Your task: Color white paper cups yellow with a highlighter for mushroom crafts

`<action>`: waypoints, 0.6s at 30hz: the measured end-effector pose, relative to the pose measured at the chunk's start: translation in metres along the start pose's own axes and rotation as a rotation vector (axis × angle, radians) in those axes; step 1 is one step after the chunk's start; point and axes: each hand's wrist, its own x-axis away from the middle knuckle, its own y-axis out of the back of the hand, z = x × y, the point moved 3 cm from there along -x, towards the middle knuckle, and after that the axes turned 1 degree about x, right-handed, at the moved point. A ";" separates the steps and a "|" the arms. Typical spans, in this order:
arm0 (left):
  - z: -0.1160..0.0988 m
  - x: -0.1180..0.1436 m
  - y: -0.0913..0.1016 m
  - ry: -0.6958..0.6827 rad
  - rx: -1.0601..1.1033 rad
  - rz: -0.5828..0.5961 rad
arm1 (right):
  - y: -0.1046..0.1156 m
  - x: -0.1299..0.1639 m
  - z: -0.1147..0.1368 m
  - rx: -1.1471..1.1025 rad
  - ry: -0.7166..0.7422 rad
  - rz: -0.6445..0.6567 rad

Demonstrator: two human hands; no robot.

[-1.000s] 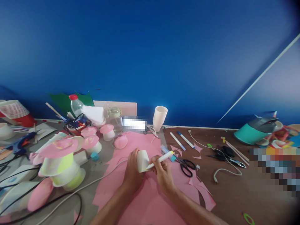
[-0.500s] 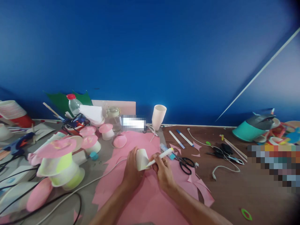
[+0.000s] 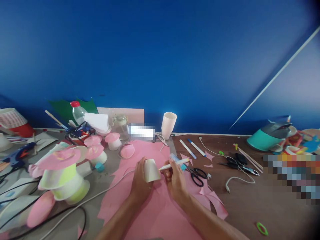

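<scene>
White cup [image 3: 151, 170] in left hand [image 3: 140, 183]; right hand [image 3: 176, 181] angles marker [image 3: 173, 164].

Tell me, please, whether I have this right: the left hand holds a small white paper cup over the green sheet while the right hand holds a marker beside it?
Not quite: in the head view the sheet is pink, not green. The left hand does hold the small white paper cup, and the right hand holds the marker beside it.

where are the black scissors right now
The black scissors lie on the table in the head view, just right of the right hand that holds the marker, at the pink paper's right edge.
</scene>
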 end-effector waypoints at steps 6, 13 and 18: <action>-0.003 0.000 0.001 -0.029 -0.004 -0.009 | 0.000 -0.005 0.002 -0.106 0.030 0.020; -0.003 -0.001 0.001 -0.018 -0.002 0.012 | -0.003 -0.009 0.002 -0.207 -0.031 0.069; -0.001 0.000 0.001 -0.009 -0.007 0.000 | -0.004 -0.006 -0.003 -0.277 -0.124 0.082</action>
